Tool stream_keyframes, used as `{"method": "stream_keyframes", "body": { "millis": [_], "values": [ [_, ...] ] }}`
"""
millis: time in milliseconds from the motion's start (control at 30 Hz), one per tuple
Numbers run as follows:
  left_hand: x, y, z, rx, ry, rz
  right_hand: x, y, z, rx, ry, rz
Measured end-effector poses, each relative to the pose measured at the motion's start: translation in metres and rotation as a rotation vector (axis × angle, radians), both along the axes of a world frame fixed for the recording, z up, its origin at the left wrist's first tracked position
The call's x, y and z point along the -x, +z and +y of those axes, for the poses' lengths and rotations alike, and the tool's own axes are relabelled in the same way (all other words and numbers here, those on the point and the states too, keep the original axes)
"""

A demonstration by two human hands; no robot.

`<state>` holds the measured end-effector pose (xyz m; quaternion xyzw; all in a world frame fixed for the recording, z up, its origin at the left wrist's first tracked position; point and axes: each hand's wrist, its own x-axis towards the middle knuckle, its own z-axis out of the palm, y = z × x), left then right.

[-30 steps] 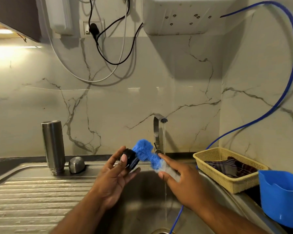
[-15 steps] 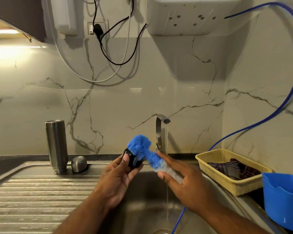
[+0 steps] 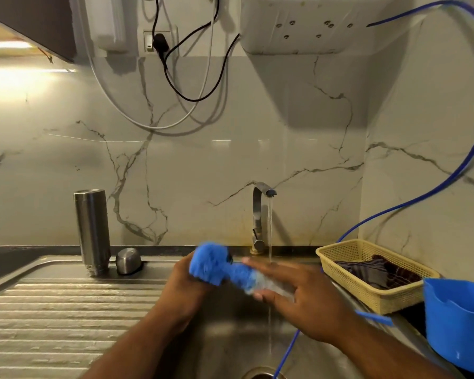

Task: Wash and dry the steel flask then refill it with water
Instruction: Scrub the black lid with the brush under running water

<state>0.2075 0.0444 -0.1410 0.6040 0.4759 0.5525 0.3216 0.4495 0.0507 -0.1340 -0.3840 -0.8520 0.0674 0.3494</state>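
The steel flask (image 3: 92,233) stands mouth-down on the drainboard at the left, apart from both hands. Beside it lies a rounded steel cap (image 3: 128,260). Over the sink basin my left hand (image 3: 185,288) holds a small black lid (image 3: 229,258), which is almost hidden behind the fluffy head of a blue bottle brush (image 3: 215,265). My right hand (image 3: 307,294) grips the brush by its clear handle and presses the head against the lid. Both brush and hands are motion-blurred. The tap (image 3: 260,214) runs a thin stream down past my right hand.
A ribbed steel drainboard (image 3: 66,310) lies left of the sink basin (image 3: 230,351). A yellow basket (image 3: 367,294) holding a dark cloth sits at the right, with a blue plastic jug (image 3: 460,324) in front of it. A blue hose (image 3: 449,176) drops into the sink.
The brush head has moved left over the black lid and now covers most of it. My left hand has turned with the lid. The flask and steel cap have not moved.
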Motion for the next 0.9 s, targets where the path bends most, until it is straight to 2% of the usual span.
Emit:
{"method": "stream_keyframes", "body": {
  "millis": [67,133,267,367,467,567,667,767,900],
  "values": [
    [-0.0012,-0.0001,-0.0002,-0.012,0.033,0.126,-0.001,-0.0012,0.0028,-0.03,-0.073,-0.025],
    [-0.0016,-0.0012,0.0009,0.012,0.046,0.159,-0.0003,-0.0012,0.0043,-0.068,-0.128,-0.002],
    [-0.0007,-0.0009,0.0022,0.047,0.071,0.177,0.0007,-0.0006,0.0038,-0.075,-0.095,-0.091],
    [-0.0018,-0.0023,0.0031,0.043,0.052,0.171,-0.0019,-0.0007,0.0088,-0.07,-0.153,-0.018],
    [-0.001,-0.0032,0.0043,0.063,0.074,0.17,-0.0008,-0.0022,0.0064,-0.04,-0.065,-0.056],
    [0.0002,-0.0039,0.0031,0.053,0.087,0.169,0.0002,-0.0007,0.0059,-0.06,-0.122,-0.021],
    [0.0006,-0.0044,0.0038,0.043,0.068,0.143,0.0024,-0.0019,0.0046,-0.016,-0.084,-0.048],
    [0.0005,-0.0057,0.0056,0.01,0.074,0.159,-0.0018,-0.0024,0.0097,-0.042,-0.137,0.02],
    [-0.0006,-0.0041,0.0038,0.024,0.063,0.163,-0.0029,-0.0023,0.0098,0.003,-0.076,0.006]
  ]
}}
